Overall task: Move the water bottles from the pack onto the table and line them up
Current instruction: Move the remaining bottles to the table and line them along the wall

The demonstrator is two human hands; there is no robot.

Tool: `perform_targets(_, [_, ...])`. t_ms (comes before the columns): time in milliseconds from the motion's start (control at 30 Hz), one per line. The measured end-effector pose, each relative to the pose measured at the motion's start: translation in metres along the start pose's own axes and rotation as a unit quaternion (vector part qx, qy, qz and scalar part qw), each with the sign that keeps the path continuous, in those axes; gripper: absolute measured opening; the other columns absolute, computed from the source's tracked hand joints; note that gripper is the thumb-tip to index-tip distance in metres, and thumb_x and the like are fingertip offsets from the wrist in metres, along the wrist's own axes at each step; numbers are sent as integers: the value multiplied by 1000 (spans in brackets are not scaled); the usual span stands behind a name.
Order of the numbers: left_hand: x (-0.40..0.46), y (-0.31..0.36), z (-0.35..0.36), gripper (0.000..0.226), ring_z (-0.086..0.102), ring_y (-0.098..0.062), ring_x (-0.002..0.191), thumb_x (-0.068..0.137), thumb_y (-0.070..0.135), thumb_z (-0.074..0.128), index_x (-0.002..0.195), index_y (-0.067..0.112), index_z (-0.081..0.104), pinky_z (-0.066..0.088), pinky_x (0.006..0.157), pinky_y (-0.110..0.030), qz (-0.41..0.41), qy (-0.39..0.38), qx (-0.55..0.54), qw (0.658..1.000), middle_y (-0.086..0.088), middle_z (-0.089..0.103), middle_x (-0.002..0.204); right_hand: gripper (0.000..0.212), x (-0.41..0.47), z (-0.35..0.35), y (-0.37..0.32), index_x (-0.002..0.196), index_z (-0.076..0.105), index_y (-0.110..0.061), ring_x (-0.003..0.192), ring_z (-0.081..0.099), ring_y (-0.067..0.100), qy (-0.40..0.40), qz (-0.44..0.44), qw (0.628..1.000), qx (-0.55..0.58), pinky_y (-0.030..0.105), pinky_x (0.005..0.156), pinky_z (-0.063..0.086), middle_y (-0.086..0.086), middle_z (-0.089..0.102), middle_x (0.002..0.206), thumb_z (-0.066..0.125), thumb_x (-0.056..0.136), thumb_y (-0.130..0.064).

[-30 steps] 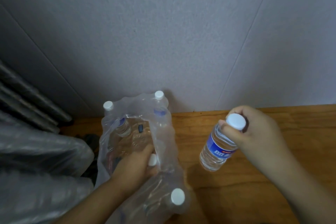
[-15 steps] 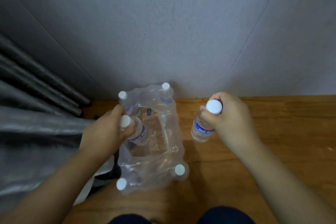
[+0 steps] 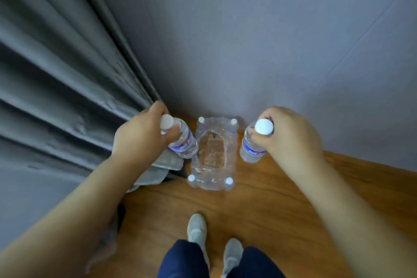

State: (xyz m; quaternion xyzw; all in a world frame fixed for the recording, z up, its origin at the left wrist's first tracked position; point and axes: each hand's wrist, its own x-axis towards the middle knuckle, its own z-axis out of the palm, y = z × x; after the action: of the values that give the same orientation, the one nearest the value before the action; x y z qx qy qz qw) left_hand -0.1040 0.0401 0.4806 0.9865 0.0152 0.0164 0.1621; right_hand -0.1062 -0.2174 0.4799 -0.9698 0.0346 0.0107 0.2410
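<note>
Clear blue-labelled bottles (image 3: 183, 142), white caps, one clamped in each of both hands (image 3: 291, 135).

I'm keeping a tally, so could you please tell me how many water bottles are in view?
6. One in the left hand, one in the right hand, and four caps at the corners of the pack on the floor. More could be hidden inside.
</note>
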Motion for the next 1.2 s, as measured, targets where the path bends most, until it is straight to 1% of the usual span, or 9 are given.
perform_targets(67, [-19,4,-36,27,54,-23,72,86,43,58,95,21,47,39,58,-31,-10,8,-6,1000,0,59,81,22,-9,-27,-25,85,59,-24,84,58,23,-11,-29,999,-9,30,64,42,-5,60,93,68,77,-43])
perform_targets(200, [-77,2,-132,24,51,-20,71,86,45,55,91,26,41,34,55,-30,-60,43,-2,997,5,53,79,20,-36,-85,-96,81,56,-26,79,56,19,-44,-131,990,-3,25,53,35,-6,59,86,70,76,-41])
perform_targets(400, [-186,-32,-232,22,48,-18,69,80,45,52,87,30,37,32,53,-28,-171,102,23,980,9,46,70,16,-95,-115,-200,73,56,-26,74,57,14,-113,-248,961,37,32,59,47,-8,59,79,70,71,-34])
perform_targets(500, [-256,-52,-267,24,48,-21,72,81,45,50,93,28,39,36,58,-30,-231,138,35,963,8,46,71,16,-138,-115,-250,72,58,-25,75,58,15,-145,-303,940,53,36,63,49,-7,61,80,72,70,-34])
perform_targets(633, [-367,-80,-296,24,52,-20,75,83,46,51,95,27,43,43,62,-32,-297,209,38,931,6,53,79,15,-215,-103,-310,74,60,-25,76,58,14,-184,-387,902,57,36,66,49,-8,62,79,72,71,-34])
perform_targets(833, [-561,-102,-320,27,52,-20,76,84,46,54,95,23,45,41,62,-32,-419,270,50,866,6,52,80,16,-366,-77,-377,76,61,-23,75,58,12,-239,-477,842,76,31,64,46,-8,64,79,72,72,-33])
perform_targets(933, [-661,-102,-327,26,51,-17,72,83,46,54,91,23,44,36,57,-26,-477,292,68,826,5,49,75,16,-446,-62,-405,78,60,-24,75,58,8,-279,-525,800,87,29,62,45,-9,64,79,73,74,-33])
perform_targets(1067, [-783,-92,-333,23,51,-16,74,83,43,56,90,23,46,37,58,-28,-558,311,93,764,3,52,78,15,-551,-44,-441,81,59,-26,74,57,8,-340,-590,727,90,26,57,45,-9,63,80,71,78,-34])
perform_targets(1200, [-886,-76,-332,19,53,-10,70,84,44,57,86,29,46,39,54,-27,-649,331,94,678,6,54,76,15,-653,-27,-476,80,60,-25,72,60,9,-396,-655,635,99,23,55,46,-9,64,77,72,77,-33])
